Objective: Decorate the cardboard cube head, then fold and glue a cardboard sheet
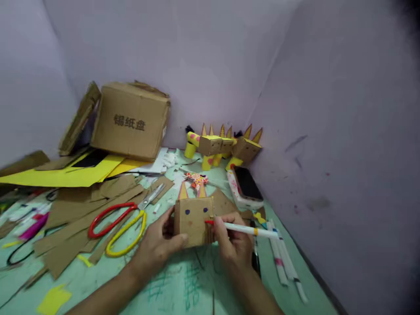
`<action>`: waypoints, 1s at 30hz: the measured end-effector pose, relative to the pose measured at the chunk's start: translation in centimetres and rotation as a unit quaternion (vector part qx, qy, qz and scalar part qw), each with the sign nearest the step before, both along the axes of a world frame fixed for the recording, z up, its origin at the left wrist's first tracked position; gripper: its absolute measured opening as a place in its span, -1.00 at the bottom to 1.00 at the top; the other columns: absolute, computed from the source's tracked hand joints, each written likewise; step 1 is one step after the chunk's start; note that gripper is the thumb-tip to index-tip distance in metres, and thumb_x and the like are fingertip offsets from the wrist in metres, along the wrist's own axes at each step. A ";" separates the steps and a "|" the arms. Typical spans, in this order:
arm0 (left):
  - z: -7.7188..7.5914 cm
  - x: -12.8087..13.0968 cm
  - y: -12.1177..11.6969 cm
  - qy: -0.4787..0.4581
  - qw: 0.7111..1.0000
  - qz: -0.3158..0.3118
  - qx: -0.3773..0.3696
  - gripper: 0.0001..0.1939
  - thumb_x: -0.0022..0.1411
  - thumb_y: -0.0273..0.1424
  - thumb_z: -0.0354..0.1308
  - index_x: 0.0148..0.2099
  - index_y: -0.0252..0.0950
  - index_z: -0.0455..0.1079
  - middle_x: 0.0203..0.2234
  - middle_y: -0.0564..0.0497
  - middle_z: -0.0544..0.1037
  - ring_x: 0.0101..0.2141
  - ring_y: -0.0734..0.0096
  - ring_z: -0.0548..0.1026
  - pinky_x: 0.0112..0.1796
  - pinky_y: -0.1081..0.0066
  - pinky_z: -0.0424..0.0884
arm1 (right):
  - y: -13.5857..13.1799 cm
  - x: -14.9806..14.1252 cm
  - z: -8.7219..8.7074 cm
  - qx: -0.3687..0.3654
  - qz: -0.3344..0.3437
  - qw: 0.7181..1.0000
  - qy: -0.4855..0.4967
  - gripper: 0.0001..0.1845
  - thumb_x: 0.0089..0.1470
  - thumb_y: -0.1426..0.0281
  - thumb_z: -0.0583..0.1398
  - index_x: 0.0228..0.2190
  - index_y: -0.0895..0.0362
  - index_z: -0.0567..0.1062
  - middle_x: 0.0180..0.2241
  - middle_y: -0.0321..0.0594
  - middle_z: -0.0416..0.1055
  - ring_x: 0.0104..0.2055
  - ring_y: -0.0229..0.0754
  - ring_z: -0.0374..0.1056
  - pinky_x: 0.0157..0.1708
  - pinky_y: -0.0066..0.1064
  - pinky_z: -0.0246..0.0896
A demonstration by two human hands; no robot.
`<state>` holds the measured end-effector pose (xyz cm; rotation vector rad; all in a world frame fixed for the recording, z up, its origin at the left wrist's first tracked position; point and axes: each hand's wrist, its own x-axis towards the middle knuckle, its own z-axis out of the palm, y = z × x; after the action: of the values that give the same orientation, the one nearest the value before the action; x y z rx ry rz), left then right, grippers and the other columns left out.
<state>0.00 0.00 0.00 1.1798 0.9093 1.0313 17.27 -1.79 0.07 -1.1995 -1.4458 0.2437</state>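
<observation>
A small cardboard box head (195, 223) with two pointed yellow ears and two dark eye dots stands upright before me. My left hand (160, 243) is closed around its left side, thumb on the front face. In my right hand (233, 240) is a white marker pen (252, 229), its red tip at the right part of the face, below the eye dot. A faint reddish spot shows lower left on the face. Left of my left hand lie scissors (114, 221) with one red and one yellow handle.
Cardboard scraps (65, 232) and yellow sheets (65, 175) cover the left side, before a cardboard box (131, 120). Similar animal figures (223, 146) stand at the back. A phone (248, 183) rests on a white box at right, near several markers (278, 258) along the wall.
</observation>
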 end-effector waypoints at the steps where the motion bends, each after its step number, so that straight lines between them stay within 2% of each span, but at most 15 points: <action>1: 0.0 0.0 0.0 0.000 1.000 0.000 0.001 -0.27 -0.03 -0.30 0.29 0.17 -0.38 0.15 0.00 -0.15 0.48 -0.01 0.12 0.44 -0.05 0.32 0.39 | -0.1 0.0 0.0 0.001 -0.004 1.000 0.004 -0.75 0.16 0.33 0.11 -0.55 0.10 0.34 -0.71 -0.44 0.25 -0.71 -0.36 0.21 -0.72 -0.58 0.09; 18: -0.3 -0.2 -0.1 -0.004 1.000 0.004 0.005 -0.21 -0.06 -0.28 0.31 0.19 -0.39 0.14 0.00 -0.17 0.47 0.01 0.03 0.41 -0.06 0.28 0.39 | 0.0 0.0 -0.2 0.000 -0.015 1.000 0.013 -0.77 0.14 0.32 0.12 -0.53 0.10 0.35 -0.72 -0.43 0.27 -0.72 -0.35 0.20 -0.72 -0.56 0.08; 30: -0.2 -0.1 -0.1 -0.007 1.000 -0.007 0.005 -0.21 -0.03 -0.30 0.30 0.21 -0.36 0.10 0.05 -0.15 0.44 0.04 0.06 0.39 -0.04 0.30 0.37 | -0.1 0.1 -0.2 -0.010 -0.004 0.999 0.032 -0.77 0.13 0.33 0.12 -0.55 0.10 0.35 -0.72 -0.43 0.27 -0.72 -0.35 0.19 -0.72 -0.56 0.07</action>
<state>-0.14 -0.06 -0.17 1.1839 0.8843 1.0316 17.33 -1.87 -0.13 -1.2029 -1.3849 0.2892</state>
